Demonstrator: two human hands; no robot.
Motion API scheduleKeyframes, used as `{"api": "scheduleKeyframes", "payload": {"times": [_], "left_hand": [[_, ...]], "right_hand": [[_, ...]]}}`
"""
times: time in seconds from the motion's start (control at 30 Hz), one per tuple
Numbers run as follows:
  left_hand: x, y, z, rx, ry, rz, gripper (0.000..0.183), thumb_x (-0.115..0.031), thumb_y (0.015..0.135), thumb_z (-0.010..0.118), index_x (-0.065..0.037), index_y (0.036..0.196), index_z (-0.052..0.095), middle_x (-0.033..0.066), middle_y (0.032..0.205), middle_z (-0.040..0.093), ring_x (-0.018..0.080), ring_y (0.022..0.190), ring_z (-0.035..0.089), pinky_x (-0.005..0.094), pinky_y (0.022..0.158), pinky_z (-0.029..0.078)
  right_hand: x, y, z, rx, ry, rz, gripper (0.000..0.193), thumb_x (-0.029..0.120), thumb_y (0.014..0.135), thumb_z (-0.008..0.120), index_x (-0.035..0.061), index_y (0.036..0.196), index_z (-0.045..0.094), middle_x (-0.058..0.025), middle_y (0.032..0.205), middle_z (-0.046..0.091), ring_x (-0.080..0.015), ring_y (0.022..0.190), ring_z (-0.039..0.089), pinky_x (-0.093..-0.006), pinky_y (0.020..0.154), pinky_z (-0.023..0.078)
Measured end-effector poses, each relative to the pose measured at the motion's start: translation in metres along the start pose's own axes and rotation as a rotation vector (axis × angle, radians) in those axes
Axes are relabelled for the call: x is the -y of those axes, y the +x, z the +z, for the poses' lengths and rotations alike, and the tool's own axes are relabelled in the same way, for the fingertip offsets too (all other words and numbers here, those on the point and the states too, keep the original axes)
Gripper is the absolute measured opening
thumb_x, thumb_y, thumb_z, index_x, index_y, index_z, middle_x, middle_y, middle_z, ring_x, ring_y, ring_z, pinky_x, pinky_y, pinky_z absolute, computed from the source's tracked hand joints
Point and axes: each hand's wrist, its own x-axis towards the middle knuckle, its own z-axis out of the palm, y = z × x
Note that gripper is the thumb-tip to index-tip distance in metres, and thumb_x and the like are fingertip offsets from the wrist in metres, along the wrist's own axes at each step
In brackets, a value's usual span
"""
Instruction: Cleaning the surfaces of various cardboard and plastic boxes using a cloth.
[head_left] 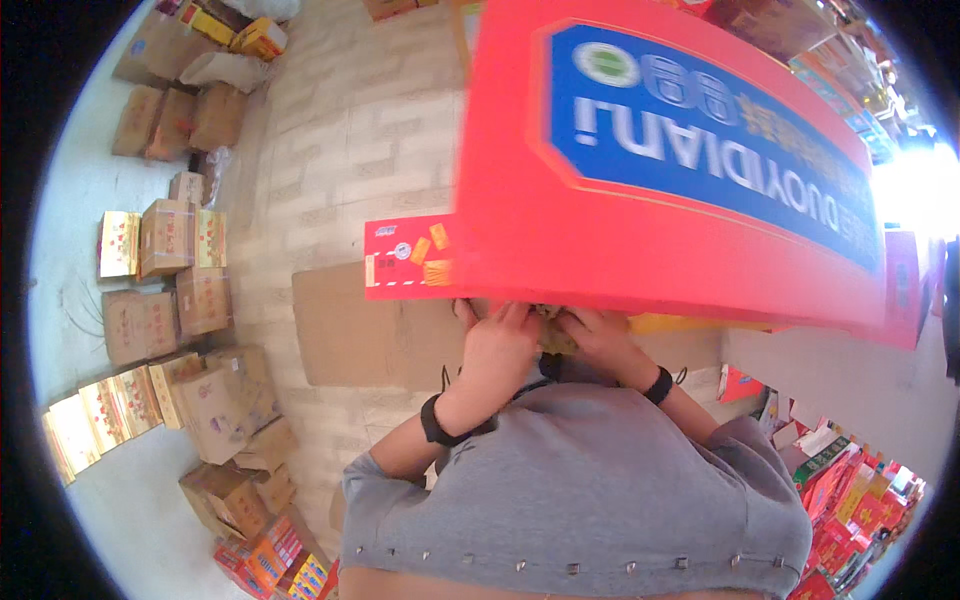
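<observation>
A large red carton (pixel 640 255) with a blue panel fills the upper right and hides what lies just beyond my hands. Close to its lower edge, my left hand (pixel 498 350) is closed with its fingers curled. My right hand (pixel 607 345) faces it, also closed, its fingertips partly covered by the carton. Between the two sits a small crinkled yellow-green thing (pixel 557 338); its kind cannot be made out. Each wrist wears a black band. A flatter red box (pixel 408 257) with orange pictures shows left of the carton.
Flattened brown cardboard (pixel 345 335) lies on the tiled floor (pixel 340 150). Along the left wall stand several brown cartons (pixel 205 300) and gold boxes (pixel 120 400). Red packages (pixel 850 510) are heaped at the lower right. More goods line the upper right, beside a bright opening.
</observation>
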Motion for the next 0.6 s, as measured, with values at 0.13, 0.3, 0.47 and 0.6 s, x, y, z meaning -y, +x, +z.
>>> {"api": "scheduleKeyframes", "payload": {"times": [0.13,0.3,0.47,0.6], "left_hand": [[-0.035,0.012,0.007,0.027,0.000,0.007,0.015,-0.007,0.067,0.055,-0.002,0.081,0.055,0.0111,0.090,0.054,0.0249,0.084,0.059,0.0361,0.065,0.049],[-0.073,0.031,0.039,0.070,0.141,0.039,0.018,-0.011,0.069,0.058,-0.003,0.086,0.056,0.0122,0.093,0.053,0.0263,0.071,0.060,0.0361,0.059,0.049],[-0.108,0.048,0.057,0.164,0.210,0.221,0.032,-0.014,0.074,0.057,0.001,0.102,0.054,0.0160,0.094,0.053,0.0270,0.069,0.061,0.0351,0.053,0.051],[-0.117,0.058,0.075,0.262,0.033,0.362,0.048,-0.029,0.082,0.056,0.002,0.118,0.046,0.0250,0.102,0.053,0.0400,0.079,0.059,0.0437,0.060,0.051]], "right_hand": [[-0.010,-0.016,-0.034,-0.184,-0.116,-0.130,0.033,0.013,0.071,0.062,0.0044,0.103,0.057,-0.0083,0.097,0.055,-0.0294,0.097,0.054,-0.0393,0.079,0.047],[-0.029,-0.053,-0.059,0.071,0.004,0.267,0.036,0.018,0.086,0.047,0.0080,0.119,0.051,-0.0154,0.120,0.050,-0.0295,0.112,0.049,-0.0369,0.096,0.039],[-0.065,-0.098,-0.049,-0.093,0.417,0.548,0.031,0.018,0.083,0.050,0.0088,0.113,0.053,-0.0123,0.116,0.054,-0.0298,0.106,0.052,-0.0397,0.086,0.044],[-0.084,-0.124,-0.054,0.062,-0.004,0.487,0.032,0.014,0.074,0.058,0.0085,0.105,0.058,-0.0111,0.110,0.055,-0.0300,0.103,0.053,-0.0403,0.083,0.045]]}}
